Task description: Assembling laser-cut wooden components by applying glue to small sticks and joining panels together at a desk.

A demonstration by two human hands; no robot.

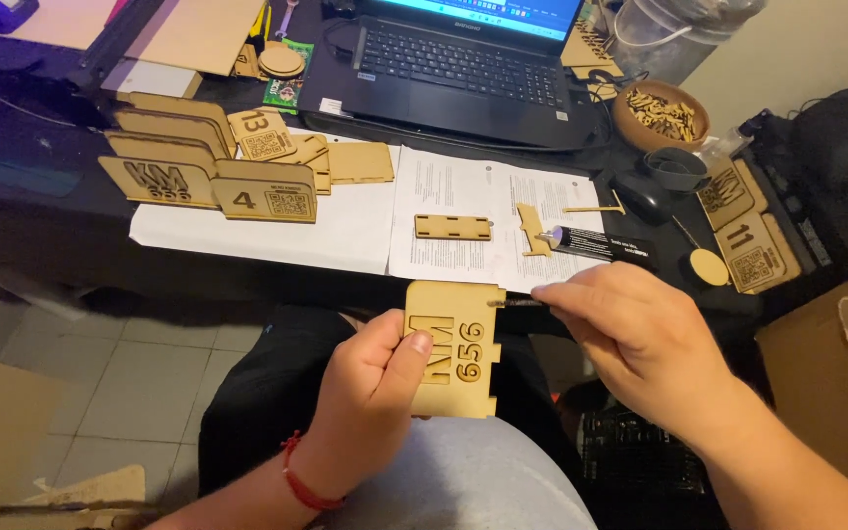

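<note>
A: Start wide. What's the setting?

B: A dark desk (41,211) crowded with laser-cut wood. A laptop (463,59) sits at the back, and white paper sheets (365,221) are spread in front of it. On the left stand finished wooden signs (208,182) with cut-out characters and engraved code squares. A bowl of small wooden offcuts (662,113) sits to the right, near a computer mouse (643,199).

A: And the work in hand?

B: It looks like an assembly step, gluing or cleaning one slotted edge. The left hand (370,388) is clamped on a wooden panel (453,348), thumb over its face, fingers behind, holding it upright over the lap.

A: The other hand?

B: The right hand (640,344) is pinched together around a thin dark tool (517,303) whose tip touches the panel's upper right edge, by the notches. I can't tell what the tool is.

A: So where does the panel lie relative to the hands?

B: Between them, gripped at its left side, touched at its right corner.

A: What does the next move call for?

B: I judge a steady panel and fine tip control along the notches. A dark glue tube (601,245) lies on the paper just above the right hand, with a slotted wooden strip (453,227) and a small bracket piece (534,231) beside it.
</note>
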